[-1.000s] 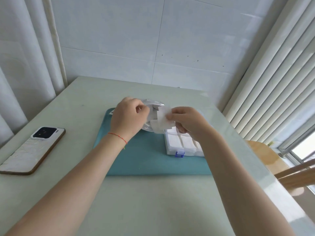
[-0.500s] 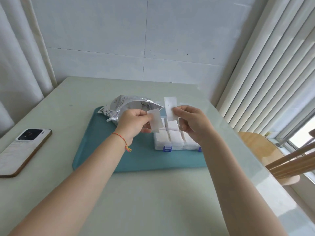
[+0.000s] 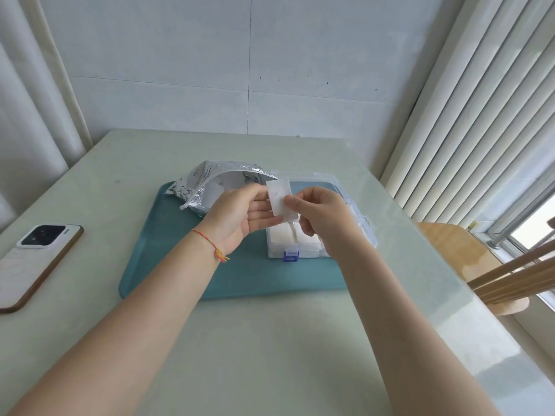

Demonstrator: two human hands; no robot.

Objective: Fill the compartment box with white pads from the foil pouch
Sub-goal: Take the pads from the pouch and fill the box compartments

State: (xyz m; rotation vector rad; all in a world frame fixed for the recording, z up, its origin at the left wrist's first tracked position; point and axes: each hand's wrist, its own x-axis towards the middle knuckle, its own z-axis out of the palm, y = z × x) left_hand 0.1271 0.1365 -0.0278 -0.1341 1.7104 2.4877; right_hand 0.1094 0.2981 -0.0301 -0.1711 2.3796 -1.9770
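Both hands meet above the clear compartment box [image 3: 312, 247], which sits on the teal tray [image 3: 180, 265] with white pads in its near compartments and a blue latch at its front. My right hand [image 3: 322, 219] pinches white pads [image 3: 280, 199], held upright as one stack. My left hand [image 3: 240, 216] lies behind them with straight fingers touching their back. The open foil pouch [image 3: 210, 181] lies at the tray's far left corner, with more white pads visible inside.
A phone [image 3: 39, 259] lies face down near the table's left edge. The box's clear lid [image 3: 362, 219] hangs open to the right. A wooden chair [image 3: 480, 265] stands beside the table on the right. A tiled wall and window blinds close in the back and right.
Half a second ago each hand pinched its own pad, held apart. The two pads have come together in front of my left fingers, and my left hand has flattened out.
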